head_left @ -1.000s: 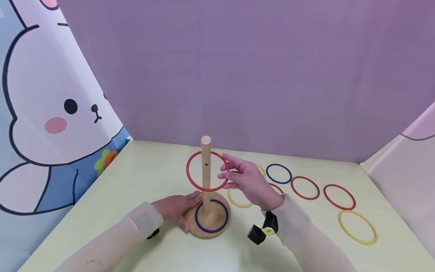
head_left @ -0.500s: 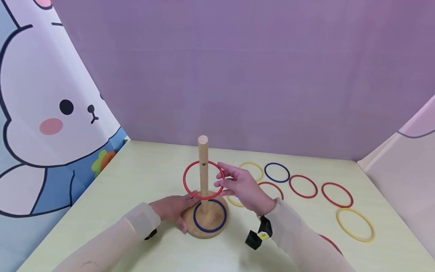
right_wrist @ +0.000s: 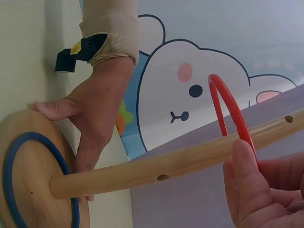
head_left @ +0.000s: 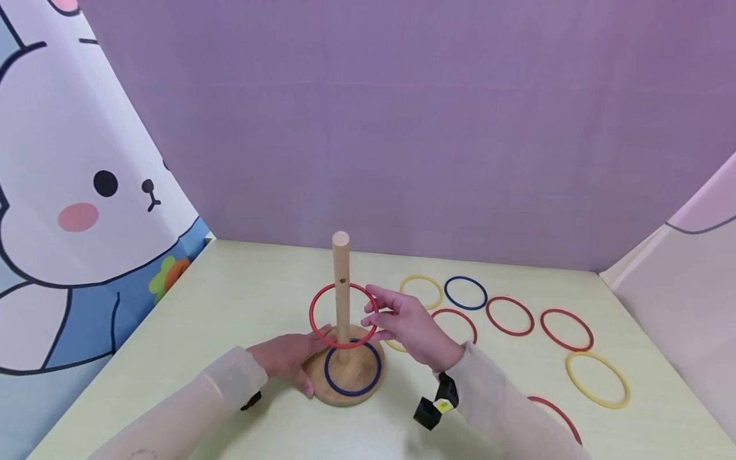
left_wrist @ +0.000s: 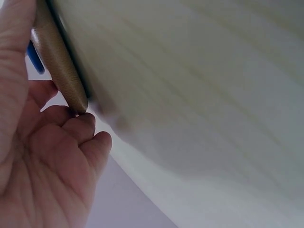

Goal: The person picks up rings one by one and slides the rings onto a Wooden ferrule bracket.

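A wooden stand has a round base [head_left: 317, 377] and an upright post [head_left: 342, 262] with small holes. My left hand [head_left: 284, 358] grips the base's left edge, and its curled fingers meet the rim [left_wrist: 59, 61] in the left wrist view. Beside the post, my right hand [head_left: 411, 326] pinches a thin red ring [head_left: 344, 345] between thumb and fingers. The right wrist view shows the post passing through the red ring [right_wrist: 232, 107], partway along its length. A blue ring [head_left: 353, 393] lies on the base around the post's foot.
Right of the stand, several rings lie on the pale table, among them a blue ring [head_left: 466, 277], a yellow ring [head_left: 598, 400] and a red ring [head_left: 560, 412] partly behind my right sleeve. A purple backdrop [head_left: 402, 128] rises behind; a rabbit-print cloth [head_left: 132, 236] hangs left.
My right hand has lowered the red ring along the post towards the base. The left hand keeps its grip on the base. The head view has shifted slightly.
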The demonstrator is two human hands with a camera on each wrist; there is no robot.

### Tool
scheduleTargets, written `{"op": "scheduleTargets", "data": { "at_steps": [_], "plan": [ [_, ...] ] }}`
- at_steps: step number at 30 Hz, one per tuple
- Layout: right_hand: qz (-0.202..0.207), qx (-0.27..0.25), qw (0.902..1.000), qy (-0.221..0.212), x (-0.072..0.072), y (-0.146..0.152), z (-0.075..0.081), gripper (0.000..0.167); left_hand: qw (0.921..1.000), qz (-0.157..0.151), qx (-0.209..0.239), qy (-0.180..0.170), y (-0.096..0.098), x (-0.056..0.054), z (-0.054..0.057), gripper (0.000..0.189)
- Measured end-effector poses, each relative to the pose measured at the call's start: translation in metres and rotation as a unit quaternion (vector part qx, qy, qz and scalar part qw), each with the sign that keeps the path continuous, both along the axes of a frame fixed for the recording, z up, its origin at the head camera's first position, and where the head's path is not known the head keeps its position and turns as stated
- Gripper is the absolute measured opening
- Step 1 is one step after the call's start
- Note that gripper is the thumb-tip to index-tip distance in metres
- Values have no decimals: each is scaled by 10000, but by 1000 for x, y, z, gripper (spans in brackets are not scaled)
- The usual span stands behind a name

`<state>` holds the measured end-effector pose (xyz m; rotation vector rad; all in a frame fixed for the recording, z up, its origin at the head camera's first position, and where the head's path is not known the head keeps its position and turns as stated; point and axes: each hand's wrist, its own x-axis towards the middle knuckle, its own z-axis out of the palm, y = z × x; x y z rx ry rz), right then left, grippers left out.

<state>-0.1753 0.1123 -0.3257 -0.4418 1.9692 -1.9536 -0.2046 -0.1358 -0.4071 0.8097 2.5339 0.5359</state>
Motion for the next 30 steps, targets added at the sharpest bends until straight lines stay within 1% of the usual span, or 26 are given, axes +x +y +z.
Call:
{"op": "scheduleTargets", "data": {
  "at_steps": [4,11,13,17,19,23,24,25,30],
  "plan": [
    [36,-53,10000,-28,1,0,-4,55,9995,69,212,-215,0,0,0,108],
    [39,29,10000,-25,1,2,-9,54,9998,114,55,-172,1,0,0,109],
    [36,17,10000,-60,1,2,-11,54,9998,113,74,-161,1,0,0,110],
    [12,-61,9999,-142,1,1,-14,54,9999,6,108,-76,0,0,1,111],
    [-4,-54,9999,-113,1,1,-16,53,9996,-227,82,140,-2,0,0,111],
    [-31,69,10000,-65,1,1,-21,53,9982,-454,104,370,-3,0,0,111],
    [-15,92,9999,-69,1,1,-22,53,9980,-478,98,408,-4,0,0,111],
    [-2,131,9999,-96,1,1,-24,54,9984,-419,92,368,-3,1,1,110],
    [100,191,9997,-127,0,2,-29,54,9986,-365,-30,371,-2,2,1,110]
  ]
}}
